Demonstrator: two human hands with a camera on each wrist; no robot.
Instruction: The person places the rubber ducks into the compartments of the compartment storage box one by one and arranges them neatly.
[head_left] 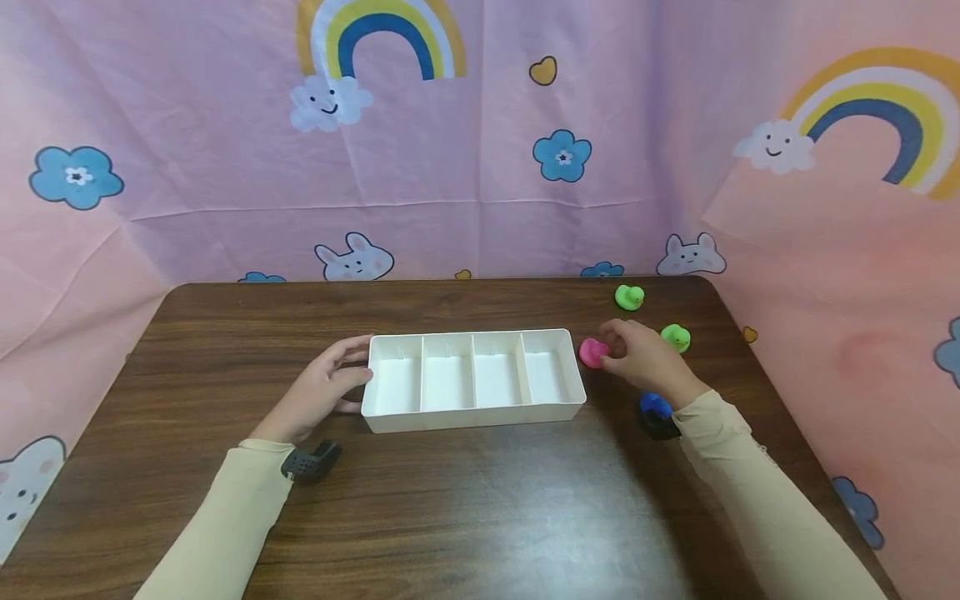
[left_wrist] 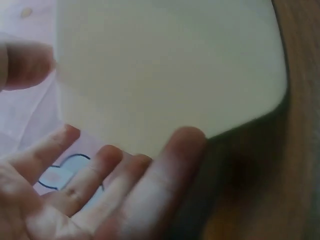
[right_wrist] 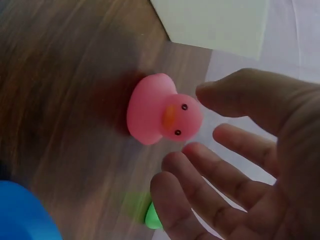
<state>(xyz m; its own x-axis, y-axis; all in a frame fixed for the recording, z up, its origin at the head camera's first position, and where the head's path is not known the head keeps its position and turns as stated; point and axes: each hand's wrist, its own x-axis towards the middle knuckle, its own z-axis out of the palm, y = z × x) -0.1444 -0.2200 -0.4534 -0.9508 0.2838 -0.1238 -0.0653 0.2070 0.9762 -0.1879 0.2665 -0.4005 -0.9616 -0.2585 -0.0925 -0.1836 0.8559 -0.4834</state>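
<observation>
Pink duck (head_left: pixel 593 353) lies on the table (head_left: pixel 450 525), just to the left of the right hand (head_left: pixel 647 357); it sits between that hand and the right end of the tray (head_left: pixel 474 419); a narrow gap parts duck from tray in the right wrist view. The right hand is plainly the nearer; the left hand (head_left: pixel 322 383) is at the opposite end of the tray, well apart from the duck.

Right hand: fingers lightly bent and spread, gripping nothing; thumb to one side of the duck's head, fingers to the other; no firm contact is visible. The duck appears upright, base on the table; bill turned toward the right wrist, so its lengthwise axis points roughly that way; judged favourable to a pinch across the head.

Left hand: thumb and fingertips rest against the tray's left end wall, fingers extended rather than wrapped; the tray's long axis runs left to right, placing its rightmost compartment nearest the duck.

Nearby: far green duck (head_left: pixel 628 297) beyond the right hand; near green duck (head_left: pixel 677 337) just past its knuckles; blue piece (head_left: pixel 656 405) by the right wrist, partly hidden, type not determinable.
</observation>
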